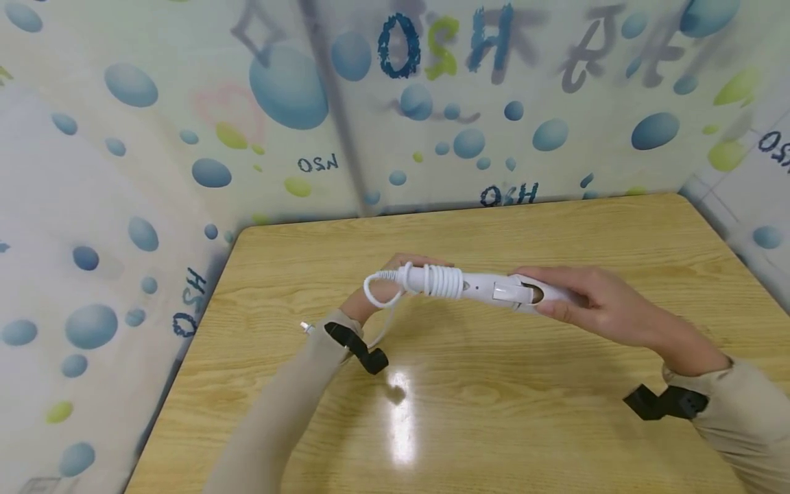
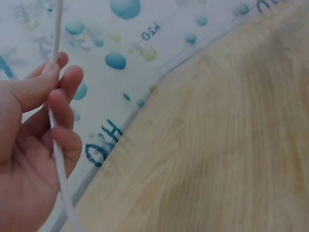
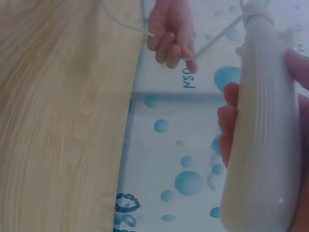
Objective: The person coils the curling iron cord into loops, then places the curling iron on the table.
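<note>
A white hair styling iron (image 1: pixel 487 288) is held level above the table, with its white cord (image 1: pixel 444 281) wound in several turns around one end. My right hand (image 1: pixel 607 305) grips the other end, thumb on the near side and fingers along the far side. Its ribbed casing fills the right of the right wrist view. Behind the wound end, my left hand (image 2: pixel 29 145) pinches the loose length of cord between thumb and fingers. In the head view the iron partly hides that hand. The metal-tipped cord end (image 1: pixel 306 328) shows beside the left wrist.
Below both hands lies a wood-grain table (image 1: pixel 494 412) with a bright light reflection. A wall (image 1: pixel 382 151) printed with blue and green drops meets its back and left edges. Black wrist cameras sit on both sleeves.
</note>
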`<state>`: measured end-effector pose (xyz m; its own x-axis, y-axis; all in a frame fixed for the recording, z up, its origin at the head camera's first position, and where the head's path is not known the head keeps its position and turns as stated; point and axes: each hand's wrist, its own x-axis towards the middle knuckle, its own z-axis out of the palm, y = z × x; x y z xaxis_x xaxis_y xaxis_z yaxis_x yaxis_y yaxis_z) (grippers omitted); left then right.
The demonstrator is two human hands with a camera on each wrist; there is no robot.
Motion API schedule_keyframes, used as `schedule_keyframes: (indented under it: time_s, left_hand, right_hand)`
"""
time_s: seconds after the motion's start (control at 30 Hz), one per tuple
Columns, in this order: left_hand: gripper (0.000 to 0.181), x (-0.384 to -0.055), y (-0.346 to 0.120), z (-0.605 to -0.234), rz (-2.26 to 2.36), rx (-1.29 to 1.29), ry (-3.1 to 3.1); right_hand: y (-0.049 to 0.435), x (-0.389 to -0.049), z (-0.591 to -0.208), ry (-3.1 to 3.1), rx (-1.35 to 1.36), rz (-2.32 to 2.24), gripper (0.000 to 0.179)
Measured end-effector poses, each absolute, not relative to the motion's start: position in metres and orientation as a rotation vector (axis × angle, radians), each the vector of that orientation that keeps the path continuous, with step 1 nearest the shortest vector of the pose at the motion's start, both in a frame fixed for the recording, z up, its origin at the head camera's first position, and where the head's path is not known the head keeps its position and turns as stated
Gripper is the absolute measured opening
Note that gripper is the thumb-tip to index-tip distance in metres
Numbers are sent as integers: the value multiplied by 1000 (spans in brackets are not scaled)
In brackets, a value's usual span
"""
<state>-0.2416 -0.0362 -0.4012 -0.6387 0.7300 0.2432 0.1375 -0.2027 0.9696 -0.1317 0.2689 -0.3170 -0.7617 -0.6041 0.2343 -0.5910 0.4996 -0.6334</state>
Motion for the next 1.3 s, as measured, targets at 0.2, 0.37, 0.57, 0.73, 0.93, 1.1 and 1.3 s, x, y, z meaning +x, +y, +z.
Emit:
schedule_keyframes:
  time_s: [0.2,0.37,0.57,0.73,0.93,1.1,1.3]
  left_hand:
    - [24,-253,-44,-388,1525,901,2069]
    - [16,-257,-51,-369,1275,891,2320]
    - [8,-246,-51,-336,1289,1106,2272]
    - [8,-229,-47,-313,1243,1209,2290]
    - [7,-210,-46,-302,1216,1091,2293]
    - [10,-193,-40,-299,1246,1032,2235]
    - [12,-171,-36,-299,1337,992,2209]
  right_hand:
    - [265,-128,-319,2710,-1174,-924,46]
    - [261,-126,-326,2626,-1194,-811,45]
    - [254,-130,-333,2555,-1084,-740,45]
    - [254,-134,-335,2489,-969,-771,48]
    - [258,-143,-343,2498,-890,-789,51]
    - [258,-147,-346,2542,-873,-796,50]
    - [256,-150,-345,2662,-843,-755,51]
